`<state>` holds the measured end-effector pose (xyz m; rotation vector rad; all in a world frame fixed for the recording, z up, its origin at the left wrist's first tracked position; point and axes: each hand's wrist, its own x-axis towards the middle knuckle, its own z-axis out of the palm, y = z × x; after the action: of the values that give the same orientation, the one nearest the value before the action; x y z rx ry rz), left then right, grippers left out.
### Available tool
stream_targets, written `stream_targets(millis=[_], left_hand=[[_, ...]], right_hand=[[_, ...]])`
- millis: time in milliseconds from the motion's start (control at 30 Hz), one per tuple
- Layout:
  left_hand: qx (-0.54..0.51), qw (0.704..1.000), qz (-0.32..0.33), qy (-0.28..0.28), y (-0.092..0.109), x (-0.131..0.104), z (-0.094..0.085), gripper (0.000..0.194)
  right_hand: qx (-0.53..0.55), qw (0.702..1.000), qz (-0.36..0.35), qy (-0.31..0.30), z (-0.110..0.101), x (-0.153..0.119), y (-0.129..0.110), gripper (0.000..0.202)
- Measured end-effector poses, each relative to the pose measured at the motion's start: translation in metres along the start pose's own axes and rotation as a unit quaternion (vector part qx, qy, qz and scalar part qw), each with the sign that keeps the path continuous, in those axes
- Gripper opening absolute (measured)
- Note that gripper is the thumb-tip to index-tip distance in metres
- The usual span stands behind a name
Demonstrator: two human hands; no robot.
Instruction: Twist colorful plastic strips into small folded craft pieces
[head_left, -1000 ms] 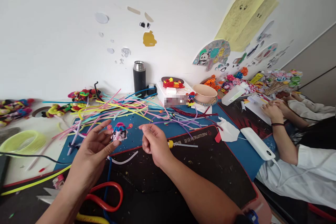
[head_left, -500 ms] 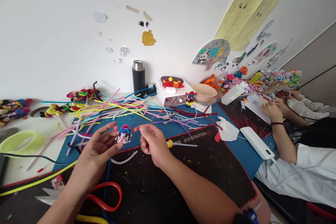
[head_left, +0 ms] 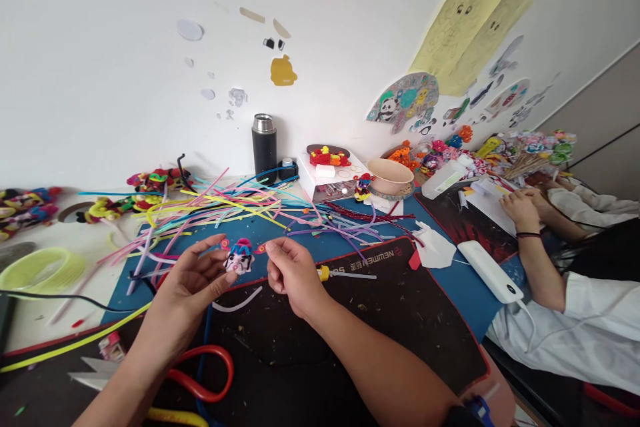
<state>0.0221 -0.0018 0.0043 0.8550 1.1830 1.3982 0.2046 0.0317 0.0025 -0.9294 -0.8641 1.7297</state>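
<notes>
Held in the fingertips of my left hand (head_left: 195, 280) is a small doll head (head_left: 239, 260). It has a white face with painted black features, a blue headdress with a pink-red top, and a small red-orange disc on each side. My right hand (head_left: 293, 273) is closed, with thumb and forefinger pinched at the disc on the head's right side. Beyond my right wrist shows a yellow end piece (head_left: 323, 273) with a translucent stick coming out of it; the rest is hidden behind the hand. Red-handled scissors (head_left: 227, 373) lie under my left forearm.
Many fuzzy craft stems (head_left: 235, 203) spread across the back of the table. A black thermos (head_left: 265, 153), a white box (head_left: 313, 188) and a beige bowl (head_left: 390, 175) stand by the wall. A white power bank (head_left: 493, 273) lies at right, near another person's arm (head_left: 537, 260).
The doll head has shifted slightly right and tilted between my fingers. My right hand has barely moved.
</notes>
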Motion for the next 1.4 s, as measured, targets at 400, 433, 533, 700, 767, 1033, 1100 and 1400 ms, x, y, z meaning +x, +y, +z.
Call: stream_targets(millis=[400,433,533,700,767,1033,1100,1400], left_hand=[[0.004,1.0,0.002,-0.003,-0.0026,0.0008,-0.004,0.069],[0.004,1.0,0.001,-0.003,-0.0027,0.0009,-0.004,0.069],[0.005,1.0,0.0,-0.002,-0.0026,0.0012,-0.0034,0.069],[0.006,1.0,-0.003,-0.003,-0.0021,0.0007,-0.002,0.071],[0.005,1.0,-0.004,-0.005,-0.0021,0.0006,-0.0016,0.071],[0.019,1.0,-0.001,-0.005,-0.0018,-0.0004,-0.003,0.074],[0.027,1.0,0.001,-0.002,-0.0015,-0.0007,-0.0031,0.074],[0.029,1.0,0.004,-0.005,-0.0014,-0.0002,-0.0019,0.068]], right_hand=[[-0.005,1.0,0.01,-0.001,-0.0008,0.0004,0.0019,0.047],[-0.006,1.0,0.01,-0.001,-0.0009,0.0005,0.0021,0.047],[-0.009,1.0,0.009,-0.002,-0.0009,0.0008,0.0022,0.045],[-0.008,1.0,0.01,-0.003,-0.0013,0.0009,0.002,0.045],[-0.009,1.0,0.01,-0.004,-0.0014,0.0008,0.0021,0.045],[-0.011,1.0,0.01,-0.007,-0.0008,-0.0006,0.0016,0.045],[-0.013,1.0,0.01,-0.008,-0.0011,-0.0006,0.0013,0.046],[-0.013,1.0,0.012,-0.008,-0.0003,-0.0011,0.0018,0.046]])
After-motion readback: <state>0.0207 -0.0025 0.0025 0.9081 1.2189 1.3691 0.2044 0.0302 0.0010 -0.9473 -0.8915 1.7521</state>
